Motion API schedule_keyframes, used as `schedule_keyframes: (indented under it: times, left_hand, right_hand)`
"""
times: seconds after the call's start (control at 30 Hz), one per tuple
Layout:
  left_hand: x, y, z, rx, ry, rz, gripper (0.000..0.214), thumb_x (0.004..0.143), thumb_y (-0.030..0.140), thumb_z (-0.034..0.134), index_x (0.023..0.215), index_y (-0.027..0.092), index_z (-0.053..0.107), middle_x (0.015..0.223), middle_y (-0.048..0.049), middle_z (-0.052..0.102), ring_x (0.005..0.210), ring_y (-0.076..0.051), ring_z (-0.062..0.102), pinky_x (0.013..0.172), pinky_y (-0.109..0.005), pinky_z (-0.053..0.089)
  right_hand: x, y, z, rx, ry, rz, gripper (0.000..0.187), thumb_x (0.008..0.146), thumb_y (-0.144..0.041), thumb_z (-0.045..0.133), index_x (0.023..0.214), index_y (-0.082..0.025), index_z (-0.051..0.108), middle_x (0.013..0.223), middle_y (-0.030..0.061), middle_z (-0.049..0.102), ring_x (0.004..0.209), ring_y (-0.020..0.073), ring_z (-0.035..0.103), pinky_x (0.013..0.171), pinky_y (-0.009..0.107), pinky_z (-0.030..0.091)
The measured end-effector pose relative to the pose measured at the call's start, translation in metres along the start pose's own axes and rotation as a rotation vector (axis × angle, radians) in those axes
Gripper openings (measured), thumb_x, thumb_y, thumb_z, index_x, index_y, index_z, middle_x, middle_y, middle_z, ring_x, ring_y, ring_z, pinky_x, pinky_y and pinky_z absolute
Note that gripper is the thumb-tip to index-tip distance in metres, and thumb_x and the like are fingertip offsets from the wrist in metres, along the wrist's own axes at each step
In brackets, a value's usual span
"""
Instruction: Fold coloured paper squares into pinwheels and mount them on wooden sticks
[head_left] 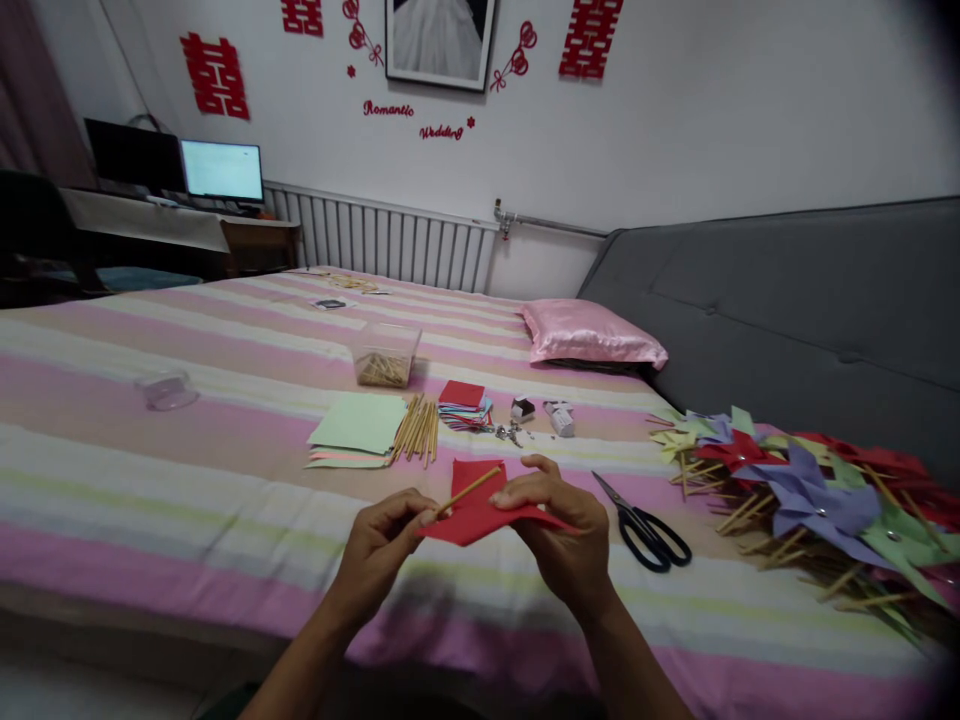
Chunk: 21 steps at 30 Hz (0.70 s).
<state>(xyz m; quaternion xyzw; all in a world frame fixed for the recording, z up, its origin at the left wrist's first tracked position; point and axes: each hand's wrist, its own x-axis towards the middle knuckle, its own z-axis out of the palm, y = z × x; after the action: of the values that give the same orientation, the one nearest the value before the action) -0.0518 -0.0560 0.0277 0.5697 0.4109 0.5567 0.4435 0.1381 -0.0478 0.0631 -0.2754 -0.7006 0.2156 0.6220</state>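
Note:
My left hand (382, 545) is closed in a pinch on the lower end of a thin wooden stick (471, 488), which slants up to the right. A folded piece of red paper (476, 505) lies behind the stick, and my right hand (559, 525) is closed on its right side, fingers curled over the top edge. Both hands hover just above the striped bedsheet (187, 480). Black-handled scissors (645, 525) lie on the sheet to the right of my right hand.
Ahead lie a stack of pastel paper (356, 428), a bundle of sticks (418, 428), small coloured paper squares (465, 405) and a clear box of sticks (385, 355). A heap of finished paper pinwheels (810, 495) fills the right. A pink pillow (589, 333) rests by the grey headboard.

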Motion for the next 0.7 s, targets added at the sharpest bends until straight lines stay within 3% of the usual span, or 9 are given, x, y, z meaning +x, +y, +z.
schedule_keyframes:
  times: [0.27,0.43,0.7]
  left_hand:
    - [-0.0013,-0.0015,-0.0027,-0.025,-0.086,-0.002,0.017,0.074,0.031,0.062,0.065,0.018,0.068,0.064,-0.0013,0.056,0.059,-0.012,0.045,0.056,-0.024,0.033]
    - [-0.0011,-0.0036,-0.0032,-0.057,-0.103,0.006,0.016,0.074,0.03,0.063,0.065,0.018,0.067,0.064,-0.0016,0.055,0.059,-0.012,0.045,0.055,-0.024,0.032]
    - [-0.0028,-0.0042,-0.0038,-0.116,-0.14,0.008,0.01,0.071,0.024,0.065,0.064,0.017,0.067,0.064,-0.0011,0.054,0.059,-0.012,0.045,0.056,-0.024,0.031]
  right_hand:
    - [-0.0021,-0.005,0.0032,0.081,-0.025,0.003,0.005,0.075,-0.031,0.067,0.076,-0.026,0.069,0.087,0.0047,0.071,0.085,0.0222,0.064,0.082,0.038,0.042]
    - [-0.0028,-0.0074,0.0048,0.109,-0.026,0.021,0.004,0.072,-0.031,0.07,0.074,-0.027,0.068,0.077,0.0009,0.073,0.077,0.021,0.067,0.089,0.038,0.036]
    - [-0.0036,-0.0099,0.0058,0.133,-0.016,0.031,0.005,0.071,-0.028,0.072,0.074,-0.029,0.069,0.077,-0.0012,0.073,0.073,0.0185,0.067,0.087,0.036,0.036]
